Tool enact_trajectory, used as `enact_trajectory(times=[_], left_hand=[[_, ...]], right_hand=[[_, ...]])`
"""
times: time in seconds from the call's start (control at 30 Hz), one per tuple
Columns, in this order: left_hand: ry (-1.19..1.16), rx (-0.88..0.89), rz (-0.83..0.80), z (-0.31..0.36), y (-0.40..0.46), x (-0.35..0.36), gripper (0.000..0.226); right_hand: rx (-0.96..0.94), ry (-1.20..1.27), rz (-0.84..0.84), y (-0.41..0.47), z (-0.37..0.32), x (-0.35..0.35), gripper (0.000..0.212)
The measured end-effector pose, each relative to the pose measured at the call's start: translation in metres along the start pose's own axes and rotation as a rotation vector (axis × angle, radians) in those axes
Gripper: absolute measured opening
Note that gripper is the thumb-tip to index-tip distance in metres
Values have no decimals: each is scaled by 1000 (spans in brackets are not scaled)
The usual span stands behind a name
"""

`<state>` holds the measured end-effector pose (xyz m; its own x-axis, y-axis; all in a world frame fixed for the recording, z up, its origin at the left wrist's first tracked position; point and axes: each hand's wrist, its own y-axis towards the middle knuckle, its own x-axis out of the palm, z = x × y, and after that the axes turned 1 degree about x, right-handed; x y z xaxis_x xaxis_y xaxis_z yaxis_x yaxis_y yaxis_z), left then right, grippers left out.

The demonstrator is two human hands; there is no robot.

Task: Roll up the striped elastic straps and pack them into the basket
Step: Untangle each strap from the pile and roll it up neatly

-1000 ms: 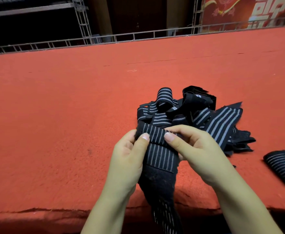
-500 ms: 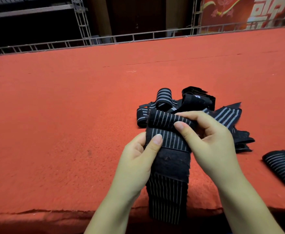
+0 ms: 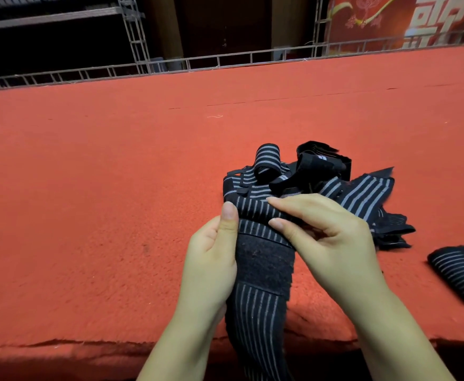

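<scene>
striped elastic strap (image 3: 255, 306) hangs over the near edge of the red carpeted platform (image 3: 101, 188), its lower end cut off at the bottom of the view. the left hand (image 3: 211, 259) grips its left side, thumb pressed on the rolled top; the right hand (image 3: 327, 237) pinches that roll (image 3: 255, 209) between thumb and forefinger. a fuzzy black fastener patch (image 3: 264, 264) shows just below the roll. behind the hands lies a tangled heap of more straps (image 3: 335, 188), how many is hard to tell. a rolled strap (image 3: 462, 268) lies at the right, partly out of frame. beyond the platform stand metal truss rails (image 3: 225, 60), a dark room and a red banner (image 3: 390, 20). since half a second ago the roll has grown, and the left thumb has climbed onto it.
</scene>
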<state>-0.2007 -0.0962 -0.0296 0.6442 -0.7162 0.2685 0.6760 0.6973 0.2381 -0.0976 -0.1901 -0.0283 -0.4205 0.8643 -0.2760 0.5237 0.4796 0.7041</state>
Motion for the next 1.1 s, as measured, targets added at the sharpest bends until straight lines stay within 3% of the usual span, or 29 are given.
enact_trajectory(times=[0.1,0.27,0.4,0.53,0.7,0.83,1.1], left_hand=[[65,4,43,4,2,1,43],[43,-6,64,1,1,0,38],[83,25,2,-5,3,-2,22],[105,35,-51,-10,2,-9,29],[8,-16,-105,-10,0,-5,36],[119,-11,-99,-18,-3,1,53],[79,-31,-29,-9,-2,5,17]], right_hand=[[-7,33,-49,0,-1,-1,28],[139,213,-193,0,-4,-5,22],[329,331,-194,-1,-2,-1,34],[426,345,-262,0,-1,1,24],[410,440,-77,2,-1,1,16],[360,313,42,3,-2,1,15],[318,192,55,1,-1,-2,12]])
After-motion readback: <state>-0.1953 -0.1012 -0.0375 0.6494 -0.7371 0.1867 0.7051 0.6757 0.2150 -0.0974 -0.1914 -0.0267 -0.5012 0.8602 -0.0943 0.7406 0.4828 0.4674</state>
